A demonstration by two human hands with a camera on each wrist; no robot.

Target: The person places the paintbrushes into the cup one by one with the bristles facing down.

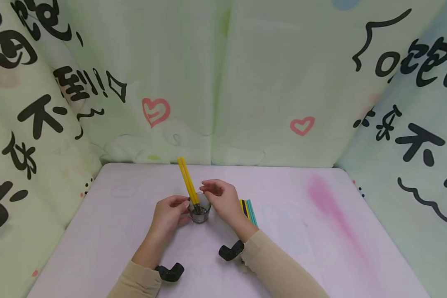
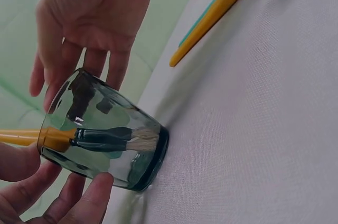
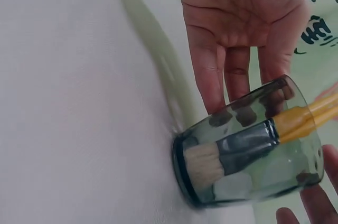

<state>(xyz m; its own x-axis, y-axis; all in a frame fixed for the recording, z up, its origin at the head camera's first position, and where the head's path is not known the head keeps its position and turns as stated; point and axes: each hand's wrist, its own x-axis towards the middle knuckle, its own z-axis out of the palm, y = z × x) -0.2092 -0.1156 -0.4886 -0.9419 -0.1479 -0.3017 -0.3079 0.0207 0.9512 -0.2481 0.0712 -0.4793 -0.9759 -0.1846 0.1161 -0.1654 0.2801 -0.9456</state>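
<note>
A clear, grey-tinted glass (image 1: 200,216) stands on the table, holding two yellow-handled paintbrushes (image 1: 187,179), bristles down, handles leaning left out of the rim. My left hand (image 1: 168,214) holds the glass from its left side; in the left wrist view its fingertips (image 2: 97,195) lie against the wall. Close to the right of the rim is my right hand (image 1: 223,203), fingers loosely bent with nothing in them. Whether it touches the glass I cannot tell. Through the glass, the pale bristles (image 3: 203,166) show near the base.
To the right, partly behind my right forearm, lie several slim yellow, black and teal handles (image 1: 248,212). A pinkish-white cloth (image 1: 298,248) with a pink streak covers the table. Printed curtains (image 1: 253,82) hang behind and at both sides.
</note>
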